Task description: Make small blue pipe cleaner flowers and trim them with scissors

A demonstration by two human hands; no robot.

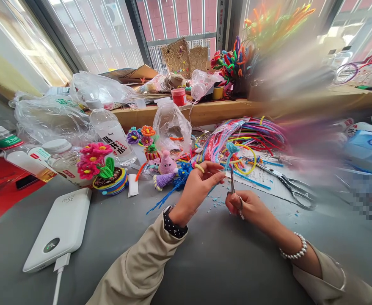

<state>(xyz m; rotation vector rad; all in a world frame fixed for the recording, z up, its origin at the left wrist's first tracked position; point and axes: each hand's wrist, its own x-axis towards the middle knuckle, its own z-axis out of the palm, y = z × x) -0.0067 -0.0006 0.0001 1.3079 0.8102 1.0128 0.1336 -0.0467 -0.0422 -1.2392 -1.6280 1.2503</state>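
Note:
Between the fingertips of my left hand (pixel 201 186) is a light blue pipe-cleaner flower (pixel 232 148), its fuzzy head up and its stem running down into my pinch. My right hand (pixel 244 203) grips a small pair of scissors (pixel 232 180), fingers in the handles. The blades point upward, close beside the blue stem; whether they touch it I cannot tell. Blue fuzz clippings (pixel 216 203) are scattered on the grey table below. Just beyond my left hand lie a dark blue pipe-cleaner flower (pixel 183 174) and a crocheted pink and purple doll (pixel 166 165).
Large scissors (pixel 292 186) rest on paper at right, near a bundle of coloured pipe cleaners (pixel 252 133). A potted pink flower (pixel 95 161), a water bottle (pixel 111 131) and a white power bank (pixel 59 228) stand or lie at left. A wooden ledge (pixel 135 115) runs behind.

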